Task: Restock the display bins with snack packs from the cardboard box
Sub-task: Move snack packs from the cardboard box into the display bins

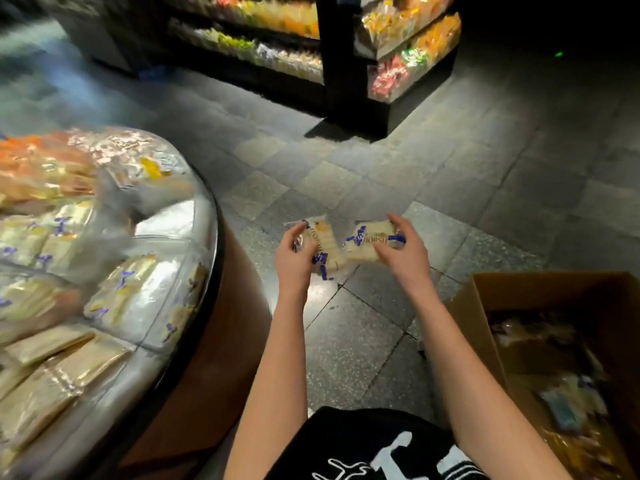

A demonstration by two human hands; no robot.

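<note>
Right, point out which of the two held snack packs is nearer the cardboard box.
It's the right-hand pack, held crosswise on the side of the cardboard box. The left-hand pack points lengthwise, on the display bin side.

Grey tiled floor; dark shelving

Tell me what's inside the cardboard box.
The box holds a blurred heap of snack packs in dim light. What lies under them is covered; the frame edge cuts off the rest.

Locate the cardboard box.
Head view, lower right: the cardboard box sits open on the tiled floor, opposite the round display bin at left.
</note>
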